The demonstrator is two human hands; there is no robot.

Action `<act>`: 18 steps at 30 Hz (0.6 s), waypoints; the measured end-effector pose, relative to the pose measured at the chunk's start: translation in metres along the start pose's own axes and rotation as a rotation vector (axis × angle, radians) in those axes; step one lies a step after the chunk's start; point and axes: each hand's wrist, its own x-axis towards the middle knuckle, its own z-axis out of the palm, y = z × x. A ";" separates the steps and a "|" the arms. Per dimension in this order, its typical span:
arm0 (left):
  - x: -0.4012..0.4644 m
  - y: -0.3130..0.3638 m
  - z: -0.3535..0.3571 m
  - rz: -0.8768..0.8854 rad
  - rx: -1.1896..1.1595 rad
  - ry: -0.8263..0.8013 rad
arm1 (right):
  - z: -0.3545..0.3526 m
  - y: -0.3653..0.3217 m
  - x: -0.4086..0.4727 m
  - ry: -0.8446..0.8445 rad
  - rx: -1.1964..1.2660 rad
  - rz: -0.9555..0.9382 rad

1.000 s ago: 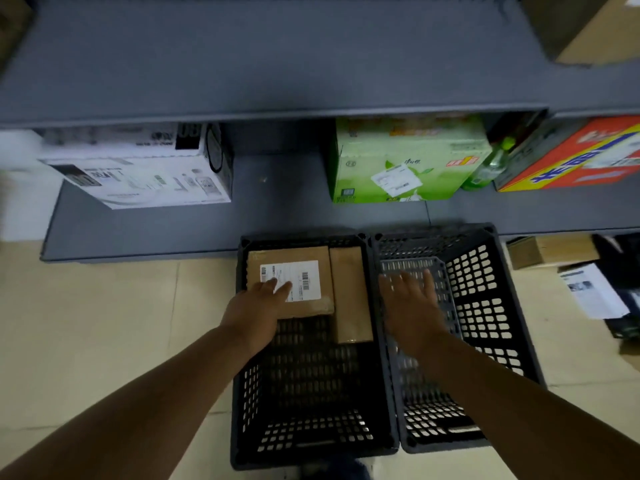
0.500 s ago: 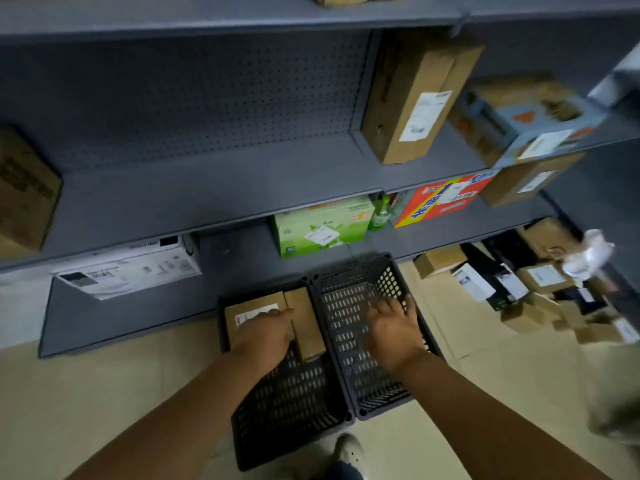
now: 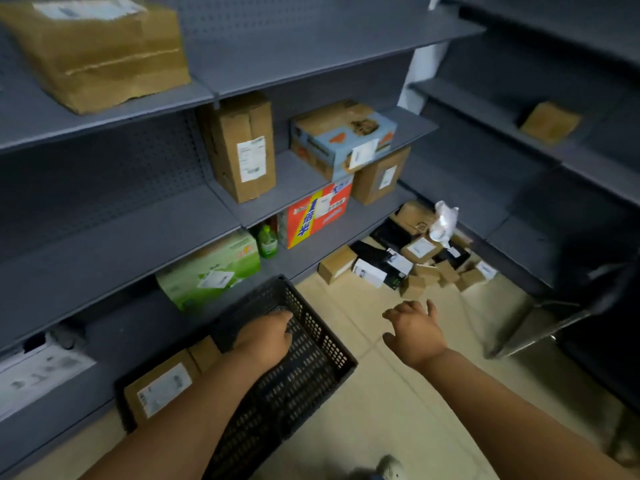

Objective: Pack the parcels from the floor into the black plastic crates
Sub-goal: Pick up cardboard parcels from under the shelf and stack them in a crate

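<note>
Two black plastic crates stand side by side on the floor by the lowest shelf. The left crate (image 3: 122, 389) holds a labelled brown parcel (image 3: 162, 386) and a second brown parcel (image 3: 205, 353) beside it. The right crate (image 3: 322, 344) shows only bare mesh. My left hand (image 3: 265, 336) hovers over the right crate, fingers loose, holding nothing. My right hand (image 3: 414, 329) is out over the floor tiles with spread fingers, empty. A pile of parcels (image 3: 408, 258) lies on the floor in the far corner.
Grey metal shelves (image 3: 138, 233) line the left wall and carry cardboard boxes, a green carton (image 3: 211, 270), an orange-red box (image 3: 317, 213) and a green bottle (image 3: 267, 241). More dark shelving (image 3: 519, 188) runs along the right. A metal frame (image 3: 540, 327) stands at the right. My shoe (image 3: 391, 467) shows at the bottom.
The view has swung up and to the right, bringing the parcel pile into sight. My left hand left the labelled parcel and moved over the right crate; my right hand moved from that crate out over the floor.
</note>
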 end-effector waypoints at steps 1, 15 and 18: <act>0.011 0.024 0.001 0.006 0.009 0.006 | -0.001 0.027 -0.001 -0.004 0.007 0.023; 0.146 0.291 0.026 0.050 0.014 0.023 | -0.028 0.332 0.032 0.050 0.056 0.175; 0.175 0.313 0.027 0.041 0.016 0.006 | -0.028 0.362 0.052 0.058 0.076 0.191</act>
